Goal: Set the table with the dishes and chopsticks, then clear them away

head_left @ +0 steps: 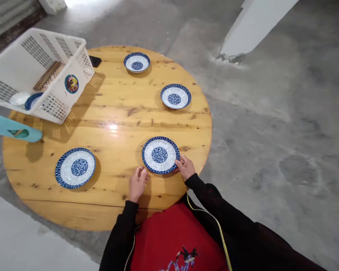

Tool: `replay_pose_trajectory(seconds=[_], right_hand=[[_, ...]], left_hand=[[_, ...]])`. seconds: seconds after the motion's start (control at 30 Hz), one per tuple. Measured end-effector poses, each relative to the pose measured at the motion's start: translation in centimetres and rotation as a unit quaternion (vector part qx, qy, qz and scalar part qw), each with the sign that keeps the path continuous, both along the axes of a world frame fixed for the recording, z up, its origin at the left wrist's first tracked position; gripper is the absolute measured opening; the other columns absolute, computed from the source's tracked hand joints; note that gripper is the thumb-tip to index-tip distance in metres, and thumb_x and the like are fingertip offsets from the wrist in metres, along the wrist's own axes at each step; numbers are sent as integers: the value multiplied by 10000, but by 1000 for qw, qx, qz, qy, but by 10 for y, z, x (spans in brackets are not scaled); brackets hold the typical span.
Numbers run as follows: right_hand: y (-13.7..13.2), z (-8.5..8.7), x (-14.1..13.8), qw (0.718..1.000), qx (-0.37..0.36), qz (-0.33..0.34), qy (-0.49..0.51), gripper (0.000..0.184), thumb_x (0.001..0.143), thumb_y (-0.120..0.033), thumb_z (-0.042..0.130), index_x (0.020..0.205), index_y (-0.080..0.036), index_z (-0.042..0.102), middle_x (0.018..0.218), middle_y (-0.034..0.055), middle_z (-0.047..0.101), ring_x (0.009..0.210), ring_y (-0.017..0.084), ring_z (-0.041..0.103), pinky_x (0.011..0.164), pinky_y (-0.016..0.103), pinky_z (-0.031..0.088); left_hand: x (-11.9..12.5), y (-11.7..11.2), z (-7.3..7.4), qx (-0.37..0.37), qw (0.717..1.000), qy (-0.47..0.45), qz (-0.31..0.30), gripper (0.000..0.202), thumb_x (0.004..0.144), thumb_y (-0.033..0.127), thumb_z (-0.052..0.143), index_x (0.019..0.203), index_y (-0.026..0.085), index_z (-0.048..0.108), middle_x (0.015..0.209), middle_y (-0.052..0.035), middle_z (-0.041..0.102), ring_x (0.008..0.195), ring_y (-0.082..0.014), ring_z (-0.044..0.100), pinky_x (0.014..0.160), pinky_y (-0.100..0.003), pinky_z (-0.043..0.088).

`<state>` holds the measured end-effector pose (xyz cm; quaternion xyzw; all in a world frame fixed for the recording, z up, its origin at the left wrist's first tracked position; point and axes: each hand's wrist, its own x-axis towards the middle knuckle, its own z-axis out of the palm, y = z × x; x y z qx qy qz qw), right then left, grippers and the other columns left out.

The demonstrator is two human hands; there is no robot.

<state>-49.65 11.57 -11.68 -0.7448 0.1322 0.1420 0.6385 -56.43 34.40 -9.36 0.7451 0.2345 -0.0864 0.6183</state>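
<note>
A blue-and-white patterned plate (159, 154) lies near the front edge of the round wooden table. My right hand (185, 166) grips its right rim, with the thumb on top and the fingers partly hidden underneath. Just off the plate's lower left rim is my left hand (138, 184), its fingers curled together and nothing visible in them. Three more dishes of the same pattern sit around the tabletop: a plate (75, 168) to the left, a plate (175, 96) at the right and a deeper-looking dish (137, 62) at the far side.
At the back left of the wooden table (115, 131) stands a white plastic basket (49, 99), holding chopsticks (48, 75), a white bowl (19, 99) and a blue-rimmed dish (33, 101). A black phone-like object (95, 61) lies behind it. A turquoise tube (14, 127) juts in from the left.
</note>
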Motion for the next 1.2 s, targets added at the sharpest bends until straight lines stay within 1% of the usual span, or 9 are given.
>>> replay_pose_trajectory(seconds=[0.07,0.17,0.37,0.6,0.73,0.83,0.97,1.07,1.2], right_hand=[[0,-1,-2,1000,1,-10,2,353,719,-497,642,936,-224,588,596,-56,574,491,171,579,474,316,569],[3,-1,-2,1000,-1,-10,-2,319,709,-474,654,893,-222,587,586,-51,566,483,171,569,470,307,550],[7,1,3,1000,8,1,-27,311,707,-474,648,885,-228,577,608,-24,593,551,194,586,481,304,531],[9,0,5,999,8,17,-30,331,716,-484,639,912,-223,589,655,-16,624,519,180,574,476,312,541],[2,-2,4,999,-14,26,-39,398,709,-516,664,946,-199,619,694,16,676,597,201,628,522,310,564],[-7,-4,-5,1000,-20,9,-20,456,715,-550,683,976,-178,638,654,2,662,555,191,627,512,312,565],[-17,-9,-22,998,22,-52,3,536,755,-605,675,1049,-158,637,617,-18,644,485,162,624,479,296,561],[-23,-11,-36,997,41,-65,4,556,755,-626,685,1047,-156,636,617,-14,664,458,141,627,447,262,540],[-24,-11,-46,997,24,-76,-6,529,725,-611,719,980,-154,641,607,-8,674,447,134,629,424,243,528]], left_hand=[[12,-12,-1,36,999,-12,-32,291,896,488,538,863,205,598,745,-31,685,651,-172,674,622,-273,531],[19,-16,-4,70,997,-21,-31,283,899,458,533,763,210,544,673,-14,638,621,-175,655,617,-278,517],[15,-12,-10,37,999,-19,-18,275,896,457,525,852,191,580,729,-25,657,608,-173,650,587,-279,514],[13,-10,-13,14,1000,-26,-5,269,883,458,548,848,192,570,723,-13,647,620,-163,654,589,-271,525],[12,-15,-9,3,1000,-15,1,247,882,441,542,814,204,536,717,-13,649,643,-171,669,603,-276,535],[5,-21,-6,-33,999,-18,11,248,884,445,549,791,221,498,712,-8,652,656,-171,679,602,-265,535],[-18,-18,-9,-32,999,-21,25,247,916,459,511,864,219,540,726,-23,680,667,-173,679,639,-276,543],[-52,-8,-11,-36,997,-16,59,234,911,449,523,887,220,563,747,-24,688,664,-165,674,645,-277,546],[-103,11,-7,-59,990,6,128,246,892,456,553,908,213,588,755,-19,688,643,-148,668,641,-273,551]])
